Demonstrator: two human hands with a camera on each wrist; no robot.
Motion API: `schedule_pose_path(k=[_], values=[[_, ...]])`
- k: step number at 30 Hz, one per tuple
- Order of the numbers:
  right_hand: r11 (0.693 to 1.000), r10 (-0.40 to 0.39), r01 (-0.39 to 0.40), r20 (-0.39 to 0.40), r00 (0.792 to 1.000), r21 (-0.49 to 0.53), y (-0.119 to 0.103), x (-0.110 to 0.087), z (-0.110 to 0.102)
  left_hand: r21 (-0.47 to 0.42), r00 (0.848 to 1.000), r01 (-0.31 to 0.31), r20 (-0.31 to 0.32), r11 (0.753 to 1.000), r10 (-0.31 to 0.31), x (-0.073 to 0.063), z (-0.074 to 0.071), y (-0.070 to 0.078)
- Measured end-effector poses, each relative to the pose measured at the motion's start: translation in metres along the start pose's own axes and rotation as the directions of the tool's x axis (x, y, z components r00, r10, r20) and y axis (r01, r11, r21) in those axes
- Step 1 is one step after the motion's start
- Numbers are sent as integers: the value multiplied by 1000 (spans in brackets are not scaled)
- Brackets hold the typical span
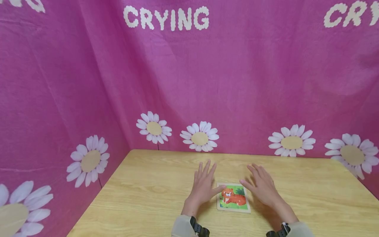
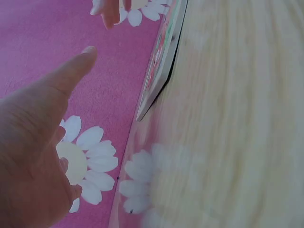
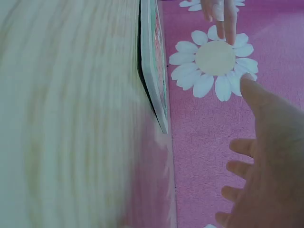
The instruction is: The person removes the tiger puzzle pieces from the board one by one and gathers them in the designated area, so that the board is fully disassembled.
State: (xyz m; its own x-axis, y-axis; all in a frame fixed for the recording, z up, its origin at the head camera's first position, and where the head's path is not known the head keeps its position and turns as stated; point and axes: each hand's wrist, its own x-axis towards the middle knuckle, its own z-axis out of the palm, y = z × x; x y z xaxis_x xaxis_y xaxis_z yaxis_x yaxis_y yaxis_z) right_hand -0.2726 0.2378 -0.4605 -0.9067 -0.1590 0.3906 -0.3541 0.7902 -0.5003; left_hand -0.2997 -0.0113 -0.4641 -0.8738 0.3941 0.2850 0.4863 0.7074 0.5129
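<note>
A square tiger jigsaw puzzle point(image 1: 234, 199) in a pale wooden frame lies flat on the table, between the two hands. My left hand point(image 1: 202, 186) hovers at its left side with fingers spread, the thumb over the puzzle's upper left edge in the head view. On the other side is my right hand point(image 1: 263, 186), its fingers apart and the thumb pointing toward the puzzle's top right corner. Both wrist views show the puzzle edge-on, and a gap separates it from the left hand point(image 2: 38, 137) and from the right hand point(image 3: 273, 147). Neither hand holds anything.
The wooden table point(image 1: 142, 194) extends to both sides of the hands. A pink cloth backdrop point(image 1: 237, 82) with printed daisies and white lettering hangs behind it and along the left. Dark wrist straps point(image 1: 199, 227) sit over light sleeves.
</note>
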Motion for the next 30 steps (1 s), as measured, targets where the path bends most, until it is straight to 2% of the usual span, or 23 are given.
schedule_pose_path(k=[9, 14, 18, 21, 25, 30], values=[[997, -70, 69, 32, 997, 31, 0, -2, 4, -48, 997, -72, 19, 996, 73, 3, 7, 2], [991, -114, 110, 56, 992, 76, 2, -4, 8, -82, 994, -76, 74, 994, 82, 2, 12, 5], [983, -166, 162, 43, 985, 89, 4, -4, 12, -81, 989, -87, 111, 993, 96, 2, 17, 8], [981, -173, 168, 49, 984, 102, 3, -4, 14, -74, 988, -70, 135, 995, 80, 1, 21, 9], [983, -147, 136, 88, 985, 119, 2, -4, 14, -89, 985, -49, 158, 995, 62, 1, 25, 10], [986, -140, 127, 118, 983, 111, 1, -3, 13, -85, 983, -50, 171, 995, 64, 1, 28, 11]])
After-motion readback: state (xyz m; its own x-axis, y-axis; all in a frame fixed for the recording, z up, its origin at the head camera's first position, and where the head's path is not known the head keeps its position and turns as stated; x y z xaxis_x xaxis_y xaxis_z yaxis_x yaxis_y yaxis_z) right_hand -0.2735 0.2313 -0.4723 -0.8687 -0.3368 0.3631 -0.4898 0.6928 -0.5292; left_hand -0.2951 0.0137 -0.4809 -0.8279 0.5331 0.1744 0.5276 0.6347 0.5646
